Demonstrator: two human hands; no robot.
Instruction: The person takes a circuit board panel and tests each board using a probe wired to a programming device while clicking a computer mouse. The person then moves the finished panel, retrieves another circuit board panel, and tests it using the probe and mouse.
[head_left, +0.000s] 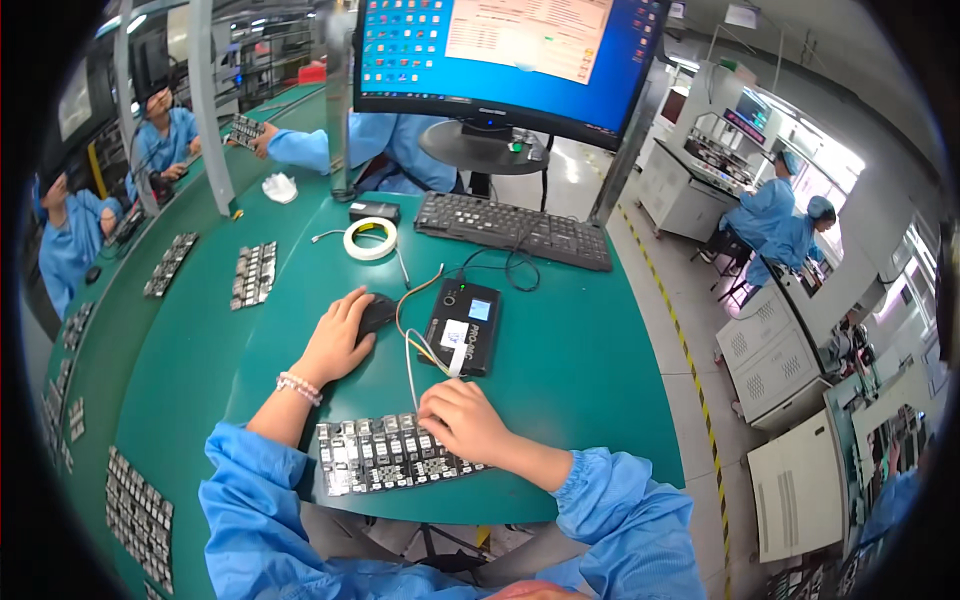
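My left hand (pixel 337 340), a beaded bracelet (pixel 299 387) at its wrist, rests on a black computer mouse (pixel 378 314) with the fingers over its left side. Close to the near edge of the green table lies a panel of small circuit boards (pixel 375 458) with rows of metal connectors. Over the panel's right part, my right hand (pixel 462 418) pinches a thin pale wire (pixel 410 375); the fingers hide its end. The wire runs from the bundle beside a black tester box (pixel 468 325), which has a small lit screen and lies beyond my right hand.
A roll of white tape (pixel 350 236), a black keyboard (pixel 510 232) and a lit monitor (pixel 490 60) stand farther back. More board panels (pixel 254 275) lie to the left. A metal post (pixel 341 130) rises behind the tape. Co-workers in blue sit across and at the right (pixel 760 215).
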